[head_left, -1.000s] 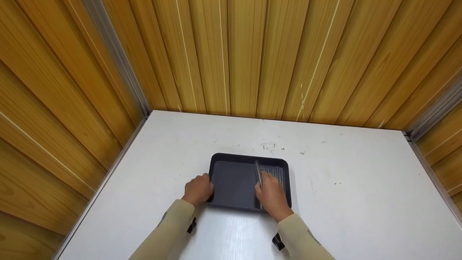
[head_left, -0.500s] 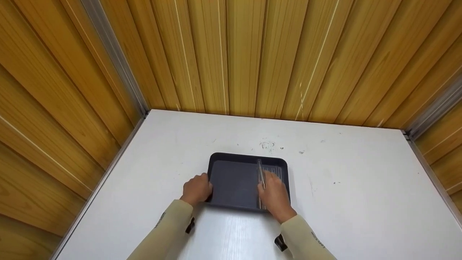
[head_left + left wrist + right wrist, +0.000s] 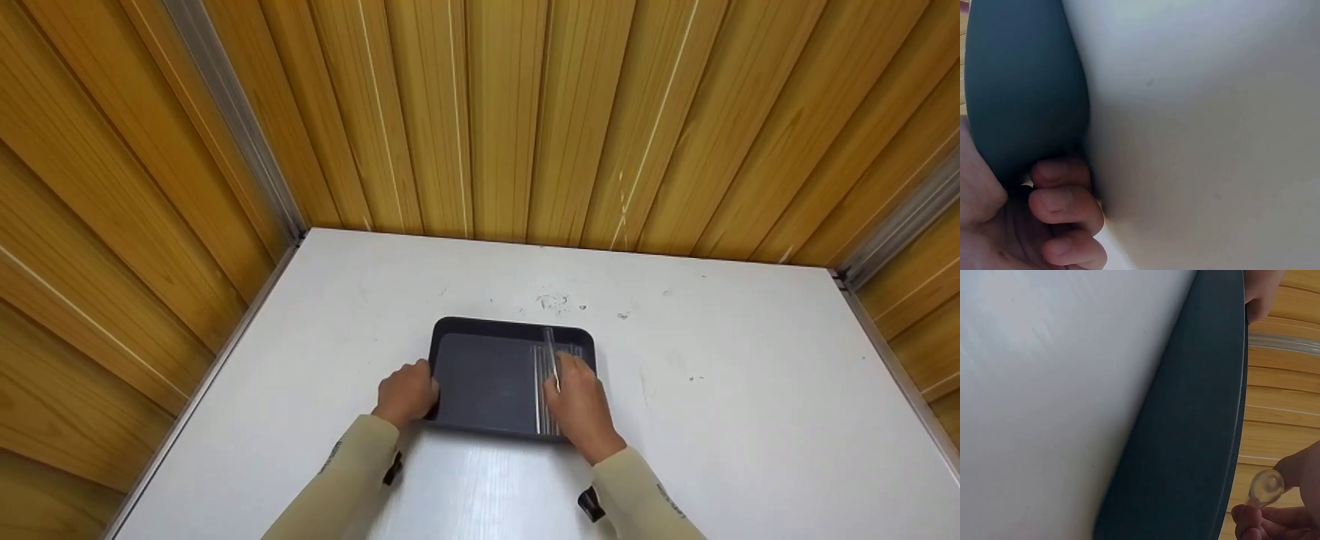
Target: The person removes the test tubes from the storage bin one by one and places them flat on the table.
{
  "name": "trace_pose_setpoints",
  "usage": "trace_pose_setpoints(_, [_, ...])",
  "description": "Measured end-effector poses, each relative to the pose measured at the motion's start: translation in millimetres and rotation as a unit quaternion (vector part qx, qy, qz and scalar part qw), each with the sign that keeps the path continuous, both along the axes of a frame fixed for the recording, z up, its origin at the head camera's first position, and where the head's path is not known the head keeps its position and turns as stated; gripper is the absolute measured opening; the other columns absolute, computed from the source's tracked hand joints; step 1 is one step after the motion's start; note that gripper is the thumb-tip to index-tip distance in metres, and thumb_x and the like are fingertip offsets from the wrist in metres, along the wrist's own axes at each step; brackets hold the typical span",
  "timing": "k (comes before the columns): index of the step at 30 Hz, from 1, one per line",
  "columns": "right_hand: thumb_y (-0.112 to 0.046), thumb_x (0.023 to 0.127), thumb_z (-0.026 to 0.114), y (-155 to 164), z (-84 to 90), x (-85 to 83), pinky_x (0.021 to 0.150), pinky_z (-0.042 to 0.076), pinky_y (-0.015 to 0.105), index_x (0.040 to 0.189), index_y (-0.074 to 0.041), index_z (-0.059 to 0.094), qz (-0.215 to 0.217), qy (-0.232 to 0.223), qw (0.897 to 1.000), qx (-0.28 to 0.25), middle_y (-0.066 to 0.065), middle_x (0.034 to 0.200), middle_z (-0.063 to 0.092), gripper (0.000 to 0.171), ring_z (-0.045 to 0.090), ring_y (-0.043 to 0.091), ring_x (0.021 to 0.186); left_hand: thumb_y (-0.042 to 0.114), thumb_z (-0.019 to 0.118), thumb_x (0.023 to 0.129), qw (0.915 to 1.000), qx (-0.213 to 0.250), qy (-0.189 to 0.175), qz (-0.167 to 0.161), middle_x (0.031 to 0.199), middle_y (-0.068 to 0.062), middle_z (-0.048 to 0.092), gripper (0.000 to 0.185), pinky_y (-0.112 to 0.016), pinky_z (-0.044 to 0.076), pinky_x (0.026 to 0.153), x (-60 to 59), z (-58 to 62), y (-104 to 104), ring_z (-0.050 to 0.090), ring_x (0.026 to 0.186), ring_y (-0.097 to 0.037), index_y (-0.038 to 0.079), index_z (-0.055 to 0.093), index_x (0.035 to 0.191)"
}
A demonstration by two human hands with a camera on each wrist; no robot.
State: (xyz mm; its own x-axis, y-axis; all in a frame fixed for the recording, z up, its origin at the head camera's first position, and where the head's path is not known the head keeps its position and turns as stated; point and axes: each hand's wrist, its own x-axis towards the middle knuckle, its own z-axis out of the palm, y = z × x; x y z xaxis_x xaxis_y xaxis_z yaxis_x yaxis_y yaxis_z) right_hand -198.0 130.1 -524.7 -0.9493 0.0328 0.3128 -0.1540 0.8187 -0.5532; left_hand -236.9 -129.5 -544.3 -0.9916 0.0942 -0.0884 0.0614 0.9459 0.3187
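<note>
Head view: dark tray (image 3: pixel 480 379) sat mid white worktop (image 3: pixel 712 420). Left hand (image 3: pixel 406 393) gripped tray's left edge, fingers (image 3: pixel 1064 202) curled under rim. Right hand (image 3: pixel 581 405) pinched clear glass rod (image 3: pixel 551 361) over tray's right side, beside more rods (image 3: pixel 541 405) lying there.

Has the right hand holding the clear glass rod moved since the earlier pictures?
Yes. The right hand with the clear glass rod moved rightward across the dark grey tray.
</note>
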Motion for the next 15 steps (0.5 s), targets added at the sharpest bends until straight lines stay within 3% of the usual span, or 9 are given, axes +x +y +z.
trace_pose_setpoints(15, [-0.004, 0.087, 0.062, 14.9, 5.6, 3.1, 0.083, 0.054, 0.045, 0.122, 0.011, 0.056, -0.021, 0.000, 1.000, 0.000, 0.026, 0.107, 0.064, 0.039, 0.067, 0.038, 0.099, 0.019, 0.052, 0.092, 1.0000, 0.001, 0.001, -0.005, 0.082, -0.016, 0.064, 0.018, -0.048, 0.049, 0.063, 0.1, -0.7, 0.1, 0.065, 0.074, -0.033, 0.002, 0.059, 0.091])
